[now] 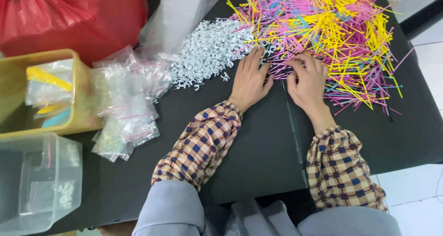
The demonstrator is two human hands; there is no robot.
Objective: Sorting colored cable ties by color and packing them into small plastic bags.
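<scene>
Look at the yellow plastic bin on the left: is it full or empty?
Partly filled. The yellow plastic bin holds several small clear bags with yellow and blue pieces inside, lying below its rim, with bare wall showing above them.

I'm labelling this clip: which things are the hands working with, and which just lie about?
In hand:
left hand
right hand
coloured sticks
white clips

Lying about:
small clear bags
yellow bin
clear tub
red bag
</scene>
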